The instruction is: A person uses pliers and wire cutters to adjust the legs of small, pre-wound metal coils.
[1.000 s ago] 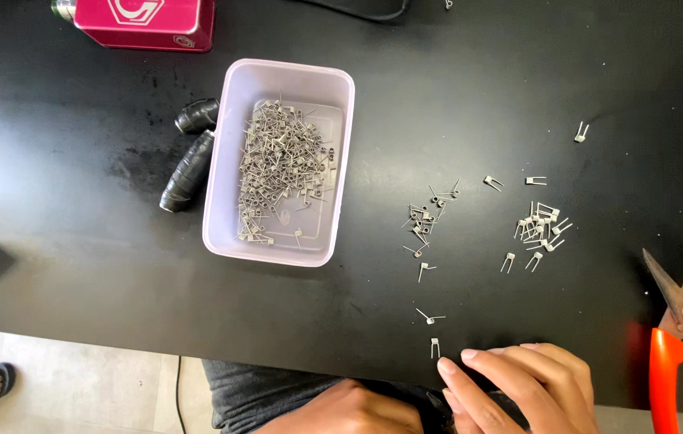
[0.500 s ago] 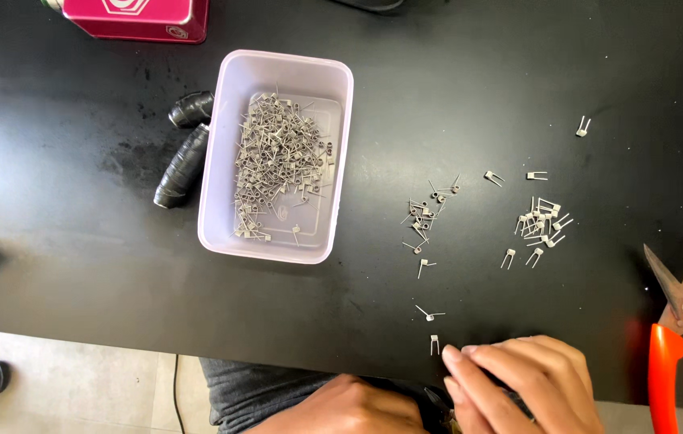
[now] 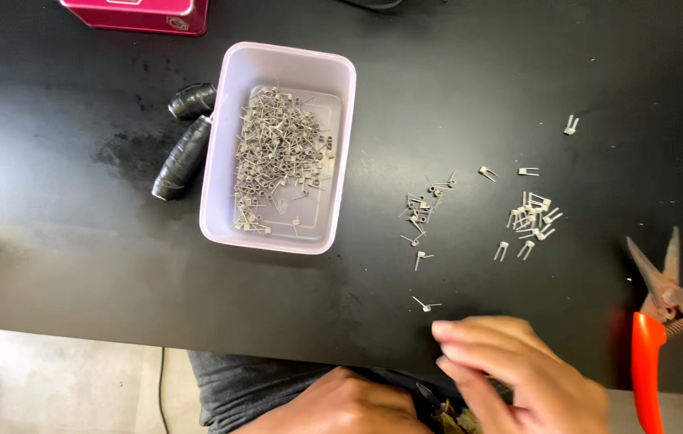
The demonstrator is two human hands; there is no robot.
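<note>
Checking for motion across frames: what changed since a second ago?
The small wire piece that lay just above the right hand at the table edge is no longer visible; whether the fingers took it or cover it is unclear. The left hand remains low by the lap. Tray, loose wire pieces and cutters stayed put.

Workbench clutter on a black table, seen from above.
A pale lilac plastic tray heaped with small bent wire pieces sits at 10 o'clock from the table's middle; 2 black tape-wrapped rolls lie just beside it at its 9 o'clock. A pink box shows at 11 o'clock, cut by the top edge. Orange-handled snips rest at 4 o'clock. 2 loose scatters of metal clips lie at the tray's 3 o'clock.
</note>
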